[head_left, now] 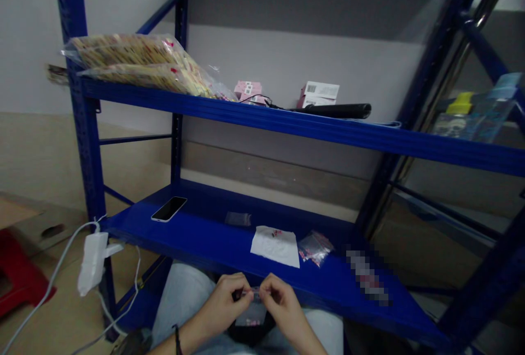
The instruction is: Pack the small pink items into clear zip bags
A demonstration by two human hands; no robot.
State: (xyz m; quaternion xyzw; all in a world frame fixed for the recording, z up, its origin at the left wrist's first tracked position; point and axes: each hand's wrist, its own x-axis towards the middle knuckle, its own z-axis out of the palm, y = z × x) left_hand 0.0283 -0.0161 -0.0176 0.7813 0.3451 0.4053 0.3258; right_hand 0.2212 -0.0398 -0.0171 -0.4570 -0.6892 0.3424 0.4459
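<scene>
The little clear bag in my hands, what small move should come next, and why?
Probably ease the top of the small clear bag apart. The left hand and right hand each pinch its upper edge, close together over the lap, so a gentle outward pull seems natural. Whether it is sealed is unclear.

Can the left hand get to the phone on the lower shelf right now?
Probably yes. The phone lies flat on the shelf with bare surface between it and the left hand; but that hand and the right hand both pinch a bag.
</scene>
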